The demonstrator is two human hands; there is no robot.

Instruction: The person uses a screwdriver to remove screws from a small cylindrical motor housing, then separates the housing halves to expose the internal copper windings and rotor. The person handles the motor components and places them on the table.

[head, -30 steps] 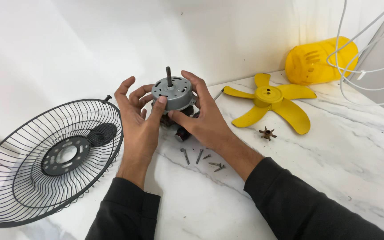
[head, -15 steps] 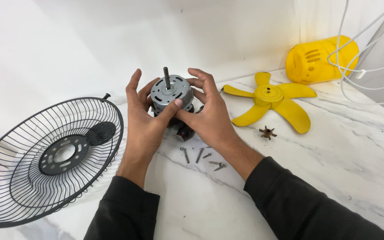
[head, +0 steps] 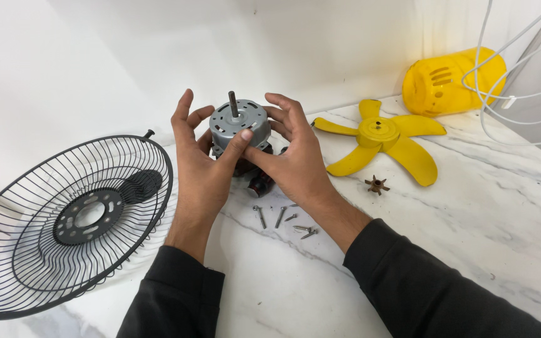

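Note:
A round grey fan motor with a thin shaft pointing up is held just above the white marble counter. My left hand grips its left side, thumb pressed on the front rim. My right hand wraps its right side, fingers curled over the top edge. Dark red windings show under the motor between my palms. Both sleeves are black.
A black wire fan guard lies at the left. Several loose screws rest near my right wrist. A yellow fan blade, a small brown nut, a yellow motor cover and white cables sit at the right.
Both hands have lifted the motor slightly and tilted it, and their fingers have shifted around its rim. The other parts have not moved.

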